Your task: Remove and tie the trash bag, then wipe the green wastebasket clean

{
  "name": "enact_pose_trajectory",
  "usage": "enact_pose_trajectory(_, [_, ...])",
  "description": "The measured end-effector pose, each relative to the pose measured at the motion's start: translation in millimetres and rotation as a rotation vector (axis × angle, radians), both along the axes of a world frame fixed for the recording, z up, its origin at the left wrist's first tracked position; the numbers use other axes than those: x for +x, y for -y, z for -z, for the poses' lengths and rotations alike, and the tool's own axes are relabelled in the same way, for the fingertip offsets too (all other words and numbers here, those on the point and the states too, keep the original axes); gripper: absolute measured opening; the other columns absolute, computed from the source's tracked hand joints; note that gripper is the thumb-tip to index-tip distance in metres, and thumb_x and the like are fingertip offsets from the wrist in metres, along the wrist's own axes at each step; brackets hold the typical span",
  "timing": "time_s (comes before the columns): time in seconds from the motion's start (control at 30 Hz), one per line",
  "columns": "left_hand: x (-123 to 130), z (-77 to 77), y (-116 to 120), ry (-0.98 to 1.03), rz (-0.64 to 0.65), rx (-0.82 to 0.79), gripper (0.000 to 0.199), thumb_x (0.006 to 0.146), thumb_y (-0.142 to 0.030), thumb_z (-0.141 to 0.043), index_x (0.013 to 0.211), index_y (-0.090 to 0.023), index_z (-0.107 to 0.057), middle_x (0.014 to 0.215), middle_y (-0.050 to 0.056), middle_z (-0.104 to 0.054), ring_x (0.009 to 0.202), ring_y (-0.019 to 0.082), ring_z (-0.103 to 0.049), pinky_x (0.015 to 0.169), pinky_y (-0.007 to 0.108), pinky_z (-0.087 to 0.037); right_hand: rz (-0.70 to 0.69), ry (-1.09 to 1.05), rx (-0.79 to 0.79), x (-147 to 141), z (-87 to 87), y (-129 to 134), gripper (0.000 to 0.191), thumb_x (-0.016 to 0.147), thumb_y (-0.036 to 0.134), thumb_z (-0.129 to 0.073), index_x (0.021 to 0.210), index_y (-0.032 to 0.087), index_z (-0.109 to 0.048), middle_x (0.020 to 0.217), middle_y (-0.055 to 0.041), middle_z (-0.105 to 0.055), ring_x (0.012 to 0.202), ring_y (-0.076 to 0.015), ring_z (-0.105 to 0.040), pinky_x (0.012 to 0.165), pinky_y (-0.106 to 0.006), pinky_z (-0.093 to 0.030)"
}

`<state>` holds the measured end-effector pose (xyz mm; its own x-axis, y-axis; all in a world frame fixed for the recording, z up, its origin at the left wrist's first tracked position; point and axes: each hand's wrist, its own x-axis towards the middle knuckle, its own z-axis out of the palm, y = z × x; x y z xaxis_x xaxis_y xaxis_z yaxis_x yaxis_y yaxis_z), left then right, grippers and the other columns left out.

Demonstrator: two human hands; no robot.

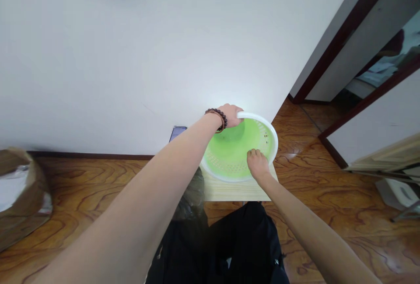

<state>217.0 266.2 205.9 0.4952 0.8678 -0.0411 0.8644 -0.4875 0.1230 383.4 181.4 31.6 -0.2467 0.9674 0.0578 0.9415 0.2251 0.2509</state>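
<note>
A round green plastic basin (226, 146) with a white rim and rows of small holes sits tilted on a small pale wooden table (236, 191). My left hand (230, 114), a beaded bracelet on its wrist, is closed around the far part of the rim. Over the near right side of the basin is my right hand (258, 164), its fingers curled in; whatever they may hold is hidden. No loose objects can be made out inside the basin.
A phone (177, 133) lies left of the basin by the white wall (147, 56). A dark plastic bag (193, 194) hangs at the table's left side. On the wooden floor stands a cardboard box (24, 194) with papers. At right is a doorway with a dark frame (348, 30).
</note>
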Motion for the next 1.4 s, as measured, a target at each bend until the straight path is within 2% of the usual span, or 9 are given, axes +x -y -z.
enact_pose_trajectory(0.1, [3.6, 4.2, -0.1, 0.064, -0.047, -0.018, 0.037, 0.078, -0.043, -0.044, 0.106, -0.029, -0.062, 0.093, 0.002, -0.066, 0.082, 0.016, -0.06, 0.073, 0.023, -0.045, 0.08, -0.046, -0.054, -5.1, 4.9, -5.3, 0.03, 0.083, 0.004, -0.035, 0.095, 0.007, -0.063, 0.095, -0.0171, -0.057, 0.09, -0.0233, -0.052, 0.069, -0.03, -0.042])
enact_pose_trajectory(0.33, [7.9, 3.6, -0.7, 0.084, -0.075, -0.035, 0.041, 0.066, -0.028, -0.053, 0.105, -0.028, -0.063, 0.094, 0.004, -0.065, 0.082, 0.019, -0.061, 0.07, 0.025, -0.047, 0.104, -0.358, -0.252, -38.7, 28.0, 3.3, 0.032, 0.081, 0.007, -0.042, 0.105, 0.014, -0.062, 0.097, -0.0113, -0.06, 0.09, -0.019, -0.055, 0.074, -0.026, -0.041])
enact_pose_trajectory(0.47, [9.1, 4.5, -3.3, 0.079, -0.108, -0.038, 0.043, 0.064, -0.028, -0.054, 0.106, -0.028, -0.063, 0.097, 0.005, -0.065, 0.085, 0.02, -0.061, 0.074, 0.027, -0.048, 0.072, -0.528, -0.212, -63.0, 37.1, 16.9, 0.034, 0.084, 0.015, -0.042, 0.114, 0.019, -0.058, 0.103, -0.0079, -0.06, 0.093, -0.0162, -0.054, 0.083, -0.024, -0.038])
enact_pose_trajectory(0.63, [15.6, 7.3, -4.1, 0.06, -0.126, -0.045, 0.045, 0.066, -0.029, -0.054, 0.111, -0.026, -0.061, 0.104, 0.007, -0.063, 0.093, 0.022, -0.06, 0.081, 0.03, -0.047, -0.073, -0.289, -0.201, -48.2, 24.2, 9.9, 0.031, 0.083, 0.009, -0.041, 0.106, 0.017, -0.061, 0.099, -0.0097, -0.061, 0.097, -0.0188, -0.051, 0.083, -0.026, -0.036])
enact_pose_trajectory(0.8, [30.6, 8.7, -0.9, 0.073, -0.114, -0.056, 0.043, 0.072, -0.03, -0.05, 0.112, -0.022, -0.06, 0.108, 0.01, -0.063, 0.094, 0.022, -0.06, 0.079, 0.031, -0.048, 0.041, -0.064, -0.165, -19.5, 13.4, -2.6, 0.03, 0.085, 0.007, -0.036, 0.097, 0.011, -0.063, 0.096, -0.015, -0.06, 0.096, -0.0219, -0.052, 0.079, -0.03, -0.038])
enact_pose_trajectory(1.03, [28.8, 6.3, 2.3, 0.093, -0.152, -0.07, 0.043, 0.071, -0.031, -0.051, 0.113, -0.025, -0.061, 0.109, 0.008, -0.063, 0.096, 0.024, -0.059, 0.08, 0.033, -0.048, 0.074, -0.189, -0.221, -51.7, 24.8, 19.2, 0.031, 0.086, 0.009, -0.036, 0.105, 0.014, -0.06, 0.1, -0.0124, -0.056, 0.092, -0.0196, -0.054, 0.073, -0.026, -0.04])
enact_pose_trajectory(1.17, [18.3, 5.9, 5.5, 0.104, -0.186, -0.063, 0.044, 0.07, -0.029, -0.053, 0.114, -0.027, -0.06, 0.108, 0.007, -0.063, 0.094, 0.024, -0.06, 0.08, 0.034, -0.048, -0.029, -0.286, -0.275, -67.1, 19.8, 21.5, 0.029, 0.088, 0.016, -0.038, 0.107, 0.017, -0.059, 0.098, -0.0093, -0.056, 0.087, -0.0165, -0.055, 0.073, -0.024, -0.039])
enact_pose_trajectory(1.3, [13.2, 6.9, 8.5, 0.105, -0.159, -0.036, 0.041, 0.07, -0.026, -0.052, 0.11, -0.025, -0.062, 0.102, 0.007, -0.064, 0.091, 0.023, -0.061, 0.078, 0.032, -0.049, -0.162, -0.139, -0.188, -45.4, 7.6, 9.8, 0.03, 0.087, 0.01, -0.037, 0.101, 0.015, -0.062, 0.097, -0.0114, -0.057, 0.093, -0.0194, -0.052, 0.076, -0.027, -0.039])
enact_pose_trajectory(1.4, [13.4, 6.7, 9.9, 0.104, -0.161, -0.026, 0.04, 0.07, -0.026, -0.053, 0.108, -0.023, -0.062, 0.102, 0.007, -0.065, 0.092, 0.022, -0.061, 0.078, 0.03, -0.049, -0.115, -0.027, -0.089, -18.3, 1.8, -1.0, 0.028, 0.087, 0.011, -0.037, 0.097, 0.011, -0.064, 0.097, -0.0153, -0.058, 0.096, -0.023, -0.051, 0.079, -0.031, -0.039])
